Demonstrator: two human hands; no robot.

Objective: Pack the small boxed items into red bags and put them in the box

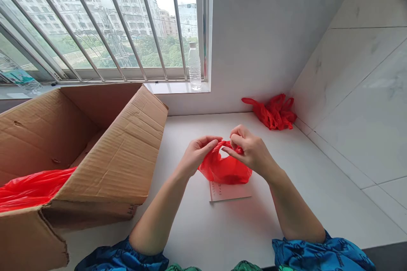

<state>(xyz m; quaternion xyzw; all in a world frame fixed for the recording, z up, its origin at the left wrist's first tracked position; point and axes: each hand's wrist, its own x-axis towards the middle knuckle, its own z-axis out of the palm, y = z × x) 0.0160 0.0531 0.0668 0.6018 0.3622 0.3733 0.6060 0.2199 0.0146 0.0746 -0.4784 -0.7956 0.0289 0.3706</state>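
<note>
Two hands pinch the mouth of a red bag [224, 169].
The fingertips of the left hand [195, 154] and right hand [251, 150] are closed on its gathered top. The bag sits mid-table on a white card [229, 192]. It looks light, limp and slick, so the bunched handles give the best hold. A cardboard box [121, 156] stands at nine o'clock and a heap of red bags [275, 112] lies at one o'clock.

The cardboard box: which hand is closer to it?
Left. The left hand is just right of the box, apart from it; the right hand is farther right. Both pinch the red bag.
</note>
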